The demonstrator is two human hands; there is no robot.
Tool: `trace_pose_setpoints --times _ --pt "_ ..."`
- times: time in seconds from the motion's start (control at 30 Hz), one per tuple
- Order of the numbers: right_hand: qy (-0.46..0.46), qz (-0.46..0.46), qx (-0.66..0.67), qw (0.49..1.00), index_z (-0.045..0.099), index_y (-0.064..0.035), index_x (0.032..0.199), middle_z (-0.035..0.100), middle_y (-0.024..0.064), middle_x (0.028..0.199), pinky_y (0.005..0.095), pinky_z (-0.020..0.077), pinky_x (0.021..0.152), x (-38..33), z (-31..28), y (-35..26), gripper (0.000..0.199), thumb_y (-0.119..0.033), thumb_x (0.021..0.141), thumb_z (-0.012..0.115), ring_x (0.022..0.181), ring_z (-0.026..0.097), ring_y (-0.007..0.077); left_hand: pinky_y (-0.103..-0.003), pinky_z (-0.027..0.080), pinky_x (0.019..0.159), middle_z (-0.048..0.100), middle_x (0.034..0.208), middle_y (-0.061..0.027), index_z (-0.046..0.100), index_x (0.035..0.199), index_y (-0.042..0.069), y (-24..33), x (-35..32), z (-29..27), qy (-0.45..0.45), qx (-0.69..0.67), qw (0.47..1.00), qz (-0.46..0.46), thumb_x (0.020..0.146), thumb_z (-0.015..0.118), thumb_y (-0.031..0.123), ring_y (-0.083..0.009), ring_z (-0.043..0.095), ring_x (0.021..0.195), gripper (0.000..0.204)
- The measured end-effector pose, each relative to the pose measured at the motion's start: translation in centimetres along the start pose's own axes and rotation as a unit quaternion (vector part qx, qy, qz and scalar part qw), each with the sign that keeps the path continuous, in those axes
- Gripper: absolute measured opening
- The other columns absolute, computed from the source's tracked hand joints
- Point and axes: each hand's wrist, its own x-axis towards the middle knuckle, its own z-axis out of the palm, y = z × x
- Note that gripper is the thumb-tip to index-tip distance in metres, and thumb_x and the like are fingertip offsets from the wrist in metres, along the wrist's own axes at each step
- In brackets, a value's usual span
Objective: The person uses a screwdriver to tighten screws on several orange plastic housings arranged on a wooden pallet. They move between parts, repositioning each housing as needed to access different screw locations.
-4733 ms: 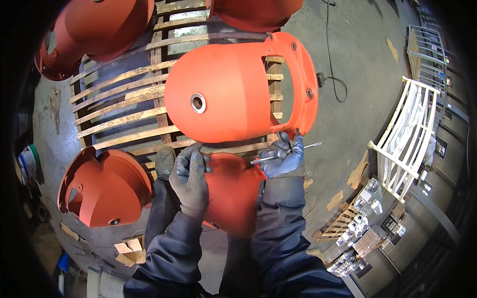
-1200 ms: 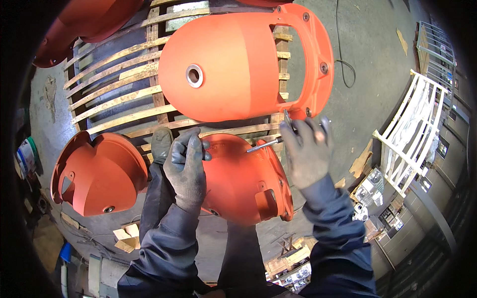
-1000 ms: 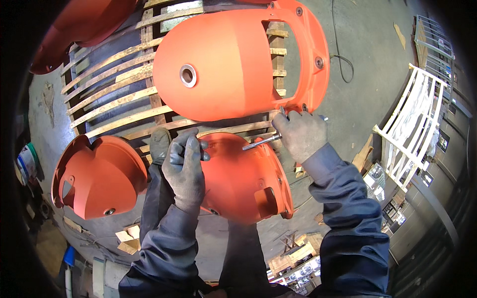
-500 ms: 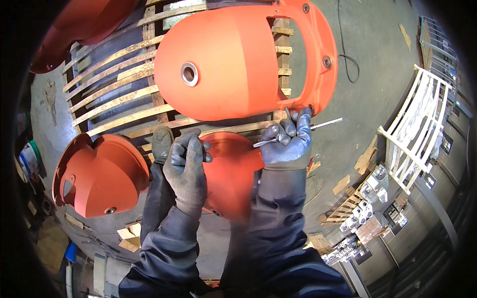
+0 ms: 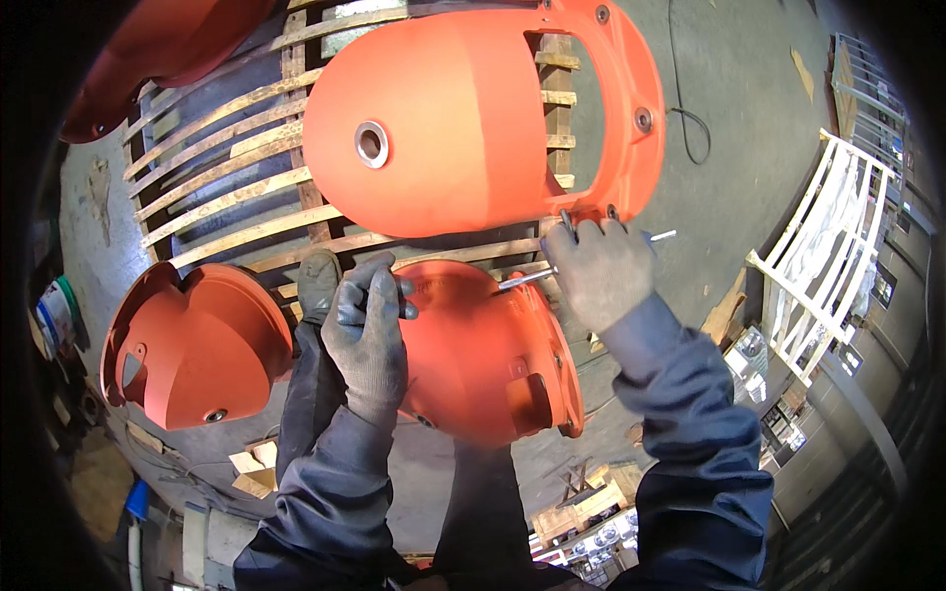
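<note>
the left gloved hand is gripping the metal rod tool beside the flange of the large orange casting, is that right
Wrong hand: the head view shows the right gloved hand gripping the metal rod tool beside the flange of the large orange casting.

The large orange bell-shaped housing (image 5: 434, 128) lies sideways on a slatted wooden pallet (image 5: 558, 98), domed end left, with a metal-rimmed round hole in the dome and a wide opening beside its holed flange (image 5: 639, 153). A slim metal rod (image 5: 527, 280) slants through the right hand (image 5: 603, 274), both ends protruding.
</note>
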Motion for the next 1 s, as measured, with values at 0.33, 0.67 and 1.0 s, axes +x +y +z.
trace_pose_setpoints --times 0.33,0.67,1.0 --pt "0.229 0.427 0.679 0.551 0.065 -0.0129 0.088 0.046 -0.0032 0.055 0.0336 0.0434 0.048 2.4 2.6 -5.7 0.023 -0.03 0.101 0.072 0.047 0.045 0.0111 -0.026 0.054 0.072 0.071 0.096 -0.0092 0.067 0.129 -0.003 -0.1 0.3 0.2 0.004 0.006 1.0 -0.002 0.112 0.06 0.02 -0.0117 0.064 0.079 0.03" --pt "0.209 0.332 0.915 0.092 0.066 -0.0179 0.121 0.058 -0.0071 0.079 0.0381 0.0541 0.084 0.6 2.8 -6.4 0.037 -0.052 0.109 0.06 0.067 0.055 0.0099 -0.026 0.055 0.073 0.071 0.097 -0.0095 0.068 0.125 -0.006 -0.1 0.3 0.1 0.016 -0.004 1.0 -0.002 0.108 0.066 0.019 -0.0124 0.066 0.08 0.03" --pt "0.14 0.037 0.005 0.989 0.067 -0.0104 0.123 0.059 0.0133 0.121 0.0508 0.0434 0.114 -2.5 -0.5 -2.3 0.035 -0.018 0.089 0.071 0.111 0.058 0.0299 -0.026 0.056 0.072 0.073 0.097 -0.0094 0.067 0.127 -0.006 -0.1 0.8 -0.4 0.001 0.001 1.0 0.012 0.109 0.065 0.019 -0.0117 0.066 0.079 0.031"
